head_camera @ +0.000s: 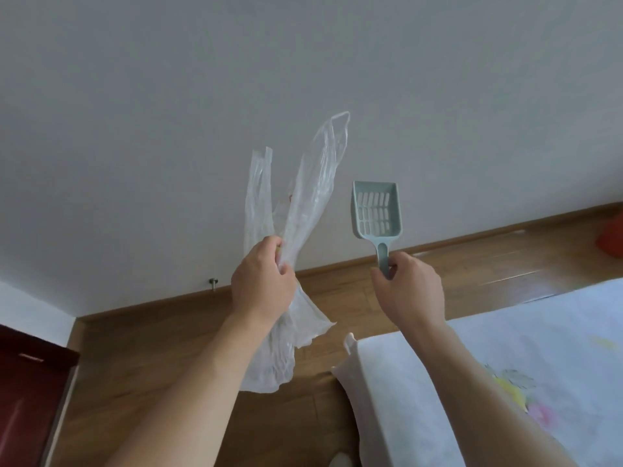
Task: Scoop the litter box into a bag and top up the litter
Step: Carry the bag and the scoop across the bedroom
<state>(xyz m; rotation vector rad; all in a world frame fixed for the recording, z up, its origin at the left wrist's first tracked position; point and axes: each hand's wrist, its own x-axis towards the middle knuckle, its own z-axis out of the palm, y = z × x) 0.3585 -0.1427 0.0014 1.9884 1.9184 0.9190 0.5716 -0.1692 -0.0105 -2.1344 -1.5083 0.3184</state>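
The skirting board [472,242] along the foot of the pale wall serves as the reference line, and both hands are raised across it. The left hand [261,281] sits on that line with its fingers curled tight round the gathered middle of a clear plastic bag [313,193]. The bag's long axis runs roughly upright. Its two handle loops stand up above the skirting board against the wall and splay apart, while the crumpled lower part hangs below the board, in front of the wooden floor [168,365]. To the right along the board, well apart from the bag, the right hand [409,288] pinches the end of the handle of a pale blue-green slotted scoop [377,210] between thumb and curled fingers. The scoop also stands upright, its handle down in the fingers and its slotted head above the board, the open side facing the camera. Neither the litter box nor any litter is in view, so I cannot tell which hand is nearer to it. Scooping has not begun, I judge. The next move probably depends on the bag's mouth, which lies up and away from the gripping fingers and looks collapsed. With both hands full, it would have to be shaken or spread open before the scoop can tip into it. Below the board, to the right, lies the corner of a bed [539,348].
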